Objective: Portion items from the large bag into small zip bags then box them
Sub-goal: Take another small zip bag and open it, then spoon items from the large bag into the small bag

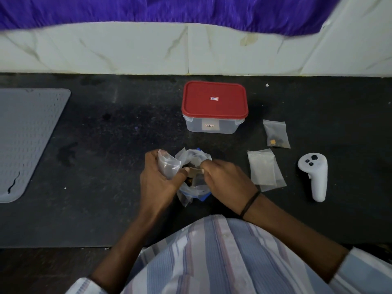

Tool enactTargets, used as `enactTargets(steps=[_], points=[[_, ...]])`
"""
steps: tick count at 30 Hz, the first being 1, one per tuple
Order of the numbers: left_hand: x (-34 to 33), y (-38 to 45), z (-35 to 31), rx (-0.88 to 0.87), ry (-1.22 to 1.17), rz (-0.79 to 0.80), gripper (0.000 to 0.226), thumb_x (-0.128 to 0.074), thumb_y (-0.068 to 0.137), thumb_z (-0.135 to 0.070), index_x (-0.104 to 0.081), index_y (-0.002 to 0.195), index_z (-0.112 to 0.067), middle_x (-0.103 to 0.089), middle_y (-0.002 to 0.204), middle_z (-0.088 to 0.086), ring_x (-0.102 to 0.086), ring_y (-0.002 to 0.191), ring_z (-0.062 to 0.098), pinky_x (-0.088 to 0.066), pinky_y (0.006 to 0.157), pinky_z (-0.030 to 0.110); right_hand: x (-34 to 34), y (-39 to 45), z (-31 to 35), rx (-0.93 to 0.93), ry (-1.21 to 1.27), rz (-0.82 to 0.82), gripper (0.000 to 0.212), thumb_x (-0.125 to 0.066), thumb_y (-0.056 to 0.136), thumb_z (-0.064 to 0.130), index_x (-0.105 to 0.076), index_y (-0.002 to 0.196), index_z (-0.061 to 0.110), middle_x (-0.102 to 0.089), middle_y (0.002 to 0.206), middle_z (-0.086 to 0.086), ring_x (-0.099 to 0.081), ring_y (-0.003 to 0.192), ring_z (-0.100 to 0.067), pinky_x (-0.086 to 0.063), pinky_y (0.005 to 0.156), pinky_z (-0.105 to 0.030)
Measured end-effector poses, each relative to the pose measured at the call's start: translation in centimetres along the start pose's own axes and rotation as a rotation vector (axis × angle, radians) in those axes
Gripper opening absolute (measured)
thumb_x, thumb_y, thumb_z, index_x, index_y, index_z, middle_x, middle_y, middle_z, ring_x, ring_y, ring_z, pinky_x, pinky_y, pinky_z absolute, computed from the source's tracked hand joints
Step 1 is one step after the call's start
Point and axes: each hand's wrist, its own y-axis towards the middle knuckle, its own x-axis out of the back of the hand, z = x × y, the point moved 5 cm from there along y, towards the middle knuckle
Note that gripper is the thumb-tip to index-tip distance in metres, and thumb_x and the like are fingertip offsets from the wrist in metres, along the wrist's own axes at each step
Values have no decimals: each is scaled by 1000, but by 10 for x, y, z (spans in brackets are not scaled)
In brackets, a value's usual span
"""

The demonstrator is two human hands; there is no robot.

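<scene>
Head view: red-lidded box [214, 107] closed; filled zip bag [276, 134] beside it.

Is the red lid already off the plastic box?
No. The red lid sits closed on the clear plastic box, which stands behind both hands on the dark counter.

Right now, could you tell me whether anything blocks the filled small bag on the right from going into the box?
Yes: the red lid is on the box, covering its opening. The countertop between the filled small bag and the box looks bare.
</scene>
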Motion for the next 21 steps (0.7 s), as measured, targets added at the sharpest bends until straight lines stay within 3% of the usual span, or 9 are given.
enactTargets(steps=[3, 6, 9, 12, 14, 18, 21], points=[[2, 2, -3, -14, -5, 5, 43, -78, 78, -10, -50, 110, -21, -62, 91, -5, -62, 77, -3, -49, 60, 11, 1, 2, 2, 15, -27, 18, 16, -46, 97, 17, -59, 102, 10, -52, 83, -2, -52, 71, -18, -42, 61, -30], [1, 1, -5, -29, 5, 22, 33, -70, 84, -8, -53, 109, -21, -62, 89, -8, -61, 76, -6, -47, 60, 9, 0, 4, 6, 48, -79, 46, 4, -63, 86, 9, -62, 90, 7, -58, 73, -7, -52, 58, -20, -36, 53, -27], [1, 1, -5, -14, 35, 8, 29, -66, 88, -13, -53, 112, -22, -62, 91, -11, -60, 79, -9, -45, 61, 6, 0, 5, 8, 64, -134, 31, 20, -77, 69, 7, -64, 82, 10, -62, 71, -6, -59, 52, -20, -34, 46, -22], [1, 1, 0, 43, 57, -13, 30, -67, 88, -20, -51, 113, -25, -61, 92, -12, -61, 80, -6, -44, 58, 8, -1, 10, 10, 72, -144, 110, 14, -59, 90, 12, -60, 104, 11, -63, 97, -7, -62, 81, -23, -40, 62, -28], [-2, 1, 4, 81, 88, 2, 33, -69, 86, -23, -49, 111, -28, -62, 92, -11, -62, 82, 2, -44, 61, 16, -3, 17, 7, 37, -122, 160, 17, -51, 96, 13, -57, 111, 10, -60, 105, -7, -59, 91, -21, -42, 72, -29], [-7, -2, 10, 120, 88, 44, 37, -73, 80, -33, -49, 108, -28, -63, 95, -10, -62, 84, 6, -49, 66, 26, -5, 22, 3, -19, -82, 221, 16, -49, 97, 12, -57, 111, 11, -55, 95, -4, -58, 90, -19, -42, 70, -27], [-11, -1, 15, 176, 27, 73, 39, -76, 79, -27, -51, 108, -26, -63, 96, -7, -63, 85, 8, -50, 67, 26, -11, 17, -5, -62, 22, 236, 15, -45, 99, 16, -59, 103, 12, -55, 87, -2, -58, 81, -19, -43, 66, -31]])
